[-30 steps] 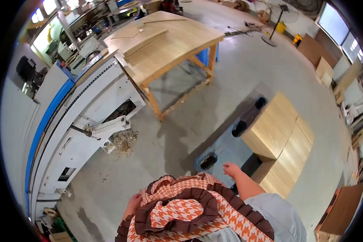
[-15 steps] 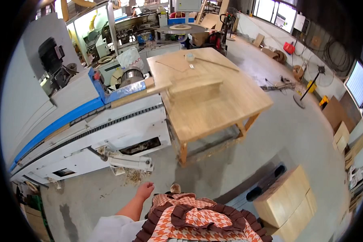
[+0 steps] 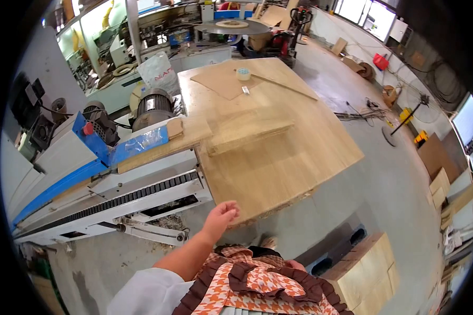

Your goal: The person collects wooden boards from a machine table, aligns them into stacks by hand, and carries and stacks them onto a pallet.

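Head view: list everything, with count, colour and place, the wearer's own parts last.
table: one, pale wood, centre
boards: one stack, pale wood, on table
tape roll: one, pale green, table's far side
sheet: one, brown, beside tape
strip: one, brown, on table
machine: one, white-blue, left
bag: one, white, left of table
pallet: one, blue-grey, lower right
panels: count unclear, pale wood, on pallet
stand: one, black, right
clutter: uncounted, mixed colours, background
apron: one, orange-white with brown ruffles, bottom
left hand: one, bare, near table edge
right hand: one, mostly hidden, beside apron
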Motion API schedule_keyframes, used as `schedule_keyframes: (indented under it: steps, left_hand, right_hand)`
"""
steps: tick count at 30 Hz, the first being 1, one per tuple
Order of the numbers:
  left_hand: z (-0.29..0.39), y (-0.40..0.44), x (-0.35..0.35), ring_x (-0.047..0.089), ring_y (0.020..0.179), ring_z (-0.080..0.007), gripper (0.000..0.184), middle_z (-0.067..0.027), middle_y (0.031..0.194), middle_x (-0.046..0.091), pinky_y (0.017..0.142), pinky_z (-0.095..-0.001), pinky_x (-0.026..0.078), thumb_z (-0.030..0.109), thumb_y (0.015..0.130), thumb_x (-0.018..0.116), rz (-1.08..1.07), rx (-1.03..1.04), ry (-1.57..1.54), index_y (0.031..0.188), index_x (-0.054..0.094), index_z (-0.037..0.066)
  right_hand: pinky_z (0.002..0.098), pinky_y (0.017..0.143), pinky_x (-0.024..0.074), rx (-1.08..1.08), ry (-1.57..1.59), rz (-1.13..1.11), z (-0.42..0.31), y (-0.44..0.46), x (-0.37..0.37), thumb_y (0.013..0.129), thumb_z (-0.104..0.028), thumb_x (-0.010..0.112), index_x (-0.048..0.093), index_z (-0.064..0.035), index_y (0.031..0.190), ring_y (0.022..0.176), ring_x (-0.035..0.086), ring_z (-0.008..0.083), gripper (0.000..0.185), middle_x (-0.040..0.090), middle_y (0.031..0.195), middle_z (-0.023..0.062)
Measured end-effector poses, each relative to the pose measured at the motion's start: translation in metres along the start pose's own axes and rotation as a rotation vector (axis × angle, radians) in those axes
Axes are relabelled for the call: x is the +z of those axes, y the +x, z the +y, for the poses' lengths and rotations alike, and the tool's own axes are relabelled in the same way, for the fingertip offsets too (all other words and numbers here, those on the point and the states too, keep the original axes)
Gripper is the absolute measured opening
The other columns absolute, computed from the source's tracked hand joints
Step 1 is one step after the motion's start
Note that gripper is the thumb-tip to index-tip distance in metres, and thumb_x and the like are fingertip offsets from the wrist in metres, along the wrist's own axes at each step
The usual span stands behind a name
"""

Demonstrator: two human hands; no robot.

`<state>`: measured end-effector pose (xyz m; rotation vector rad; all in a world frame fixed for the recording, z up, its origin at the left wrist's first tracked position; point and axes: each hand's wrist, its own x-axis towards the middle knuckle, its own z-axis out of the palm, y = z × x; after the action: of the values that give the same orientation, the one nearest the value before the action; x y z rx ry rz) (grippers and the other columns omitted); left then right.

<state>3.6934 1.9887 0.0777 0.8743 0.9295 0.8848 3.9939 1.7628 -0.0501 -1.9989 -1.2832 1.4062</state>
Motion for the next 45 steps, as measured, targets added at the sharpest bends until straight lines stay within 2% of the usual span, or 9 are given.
schedule_keyframes:
  steps: [10, 15, 19, 23, 25, 28, 34, 37, 45]
  left_hand:
    - [0.057, 0.167, 0.057, 0.053, 0.063, -0.0148, 0.017, -0.0077, 0.075, 0.057, 0.062, -0.0275, 0.044, 0.015, 0.083, 0.048, 0.442, 0.084, -0.571, 0.097, 0.050, 0.004]
    - [-0.005, 0.156, 0.128, 0.054, 0.076, -0.0122, 0.029, -0.0065, 0.086, 0.059, 0.068, -0.0263, 0.044, 0.018, 0.081, 0.054, 0.043, -0.077, 0.089, 0.104, 0.053, 0.002]
    - [-0.030, 0.105, 0.116, 0.054, 0.083, -0.0113, 0.030, -0.0045, 0.093, 0.058, 0.072, -0.0249, 0.043, 0.018, 0.082, 0.054, 0.180, -0.076, 0.368, 0.108, 0.052, 0.002]
    - [-0.045, 0.056, 0.079, 0.053, 0.084, -0.0116, 0.028, -0.0037, 0.095, 0.057, 0.070, -0.0237, 0.043, 0.015, 0.083, 0.051, 0.482, -0.081, 0.106, 0.108, 0.051, 0.003]
    - [-0.039, 0.029, 0.076, 0.053, 0.084, -0.0117, 0.027, -0.0046, 0.094, 0.057, 0.070, -0.0232, 0.043, 0.015, 0.083, 0.050, 0.610, 0.024, 0.010, 0.107, 0.051, 0.002]
    - [-0.037, -0.008, 0.073, 0.055, 0.084, -0.0140, 0.027, -0.0079, 0.089, 0.058, 0.072, -0.0256, 0.045, 0.014, 0.083, 0.050, 0.823, 0.032, -0.039, 0.106, 0.051, 0.000]
    - [-0.078, -0.053, 0.064, 0.057, 0.075, -0.0140, 0.022, -0.0086, 0.088, 0.059, 0.067, -0.0255, 0.045, 0.010, 0.083, 0.049, 0.946, -0.011, -0.254, 0.102, 0.053, 0.000]
    - [-0.081, -0.049, 0.048, 0.056, 0.074, -0.0135, 0.020, -0.0074, 0.085, 0.059, 0.066, -0.0252, 0.045, 0.010, 0.083, 0.049, 0.992, 0.062, -0.239, 0.100, 0.053, 0.001]
    - [-0.042, -0.028, 0.066, 0.055, 0.076, -0.0118, 0.019, -0.0055, 0.086, 0.059, 0.067, -0.0239, 0.043, 0.008, 0.083, 0.048, 0.941, 0.176, -0.163, 0.100, 0.053, 0.001]
  right_hand:
    - [0.0271, 0.072, 0.0439, 0.220, -0.091, -0.282, 0.034, 0.133, -0.205, 0.075, -0.023, 0.057, 0.061, -0.0013, 0.087, 0.078, 0.058, 0.0175, 0.025, 0.063, 0.075, 0.0082]
    - [0.0270, 0.071, 0.0441, 0.060, -0.074, -0.471, 0.000, 0.198, -0.267, 0.076, -0.023, 0.057, 0.062, -0.0011, 0.085, 0.076, 0.058, 0.0158, 0.024, 0.062, 0.074, 0.0079]
    - [0.0263, 0.065, 0.0445, -0.027, -0.085, -0.620, -0.171, 0.212, -0.280, 0.078, -0.022, 0.055, 0.061, -0.0001, 0.076, 0.068, 0.057, 0.0118, 0.023, 0.061, 0.070, 0.0067]
    - [0.0256, 0.057, 0.0433, -0.421, 0.196, -0.284, -0.230, 0.292, -0.242, 0.080, -0.017, 0.053, 0.058, -0.0001, 0.070, 0.060, 0.054, 0.0122, 0.020, 0.058, 0.065, 0.0060]
    - [0.0259, 0.058, 0.0440, -0.476, 0.573, -0.188, -0.284, 0.293, -0.234, 0.080, -0.015, 0.054, 0.053, -0.0063, 0.069, 0.058, 0.053, 0.0126, 0.014, 0.055, 0.061, 0.0044]
    - [0.0249, 0.057, 0.0421, -0.529, 0.622, -0.124, -0.316, 0.320, -0.224, 0.080, -0.013, 0.052, 0.051, -0.0069, 0.073, 0.056, 0.049, 0.0107, 0.009, 0.053, 0.062, 0.0020]
    - [0.0265, 0.069, 0.0411, -0.653, 0.457, 0.213, -0.352, 0.350, -0.201, 0.078, -0.011, 0.054, 0.054, -0.0024, 0.086, 0.078, 0.051, 0.0155, 0.012, 0.055, 0.084, 0.0070]
    - [0.0319, 0.080, 0.0391, -0.813, 0.035, 0.366, -0.356, 0.357, -0.185, 0.075, -0.011, 0.056, 0.053, -0.0012, 0.094, 0.088, 0.050, 0.0232, 0.021, 0.053, 0.090, 0.0104]
    - [0.0409, 0.095, 0.0287, -0.905, -0.512, 0.370, -0.367, 0.372, -0.165, 0.076, -0.022, 0.057, 0.051, -0.0040, 0.108, 0.111, 0.040, 0.0325, 0.038, 0.047, 0.117, 0.0162]
